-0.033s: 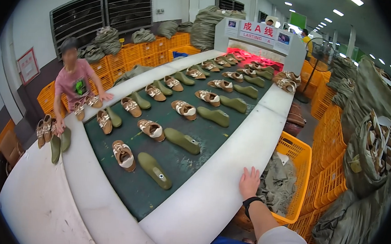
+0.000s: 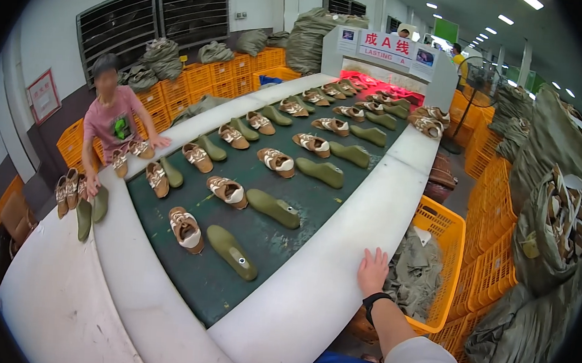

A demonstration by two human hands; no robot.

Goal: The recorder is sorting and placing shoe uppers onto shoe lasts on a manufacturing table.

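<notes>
My right hand rests flat on the white ledge along the right of the conveyor, fingers stretched out, holding nothing. A dark band circles its wrist. My left hand is out of the picture. On the dark green belt, brown-and-white shoe uppers lie in rows beside olive-green shoe lasts. The nearest upper and last are to the left of my hand, apart from it. More uppers are piled at the far end of the right ledge.
Close by my right hand stands an orange crate with grey-green cloth inside. Stacked orange crates and bulging sacks line the right side. Across the belt a person in pink reaches to lasts on the left ledge.
</notes>
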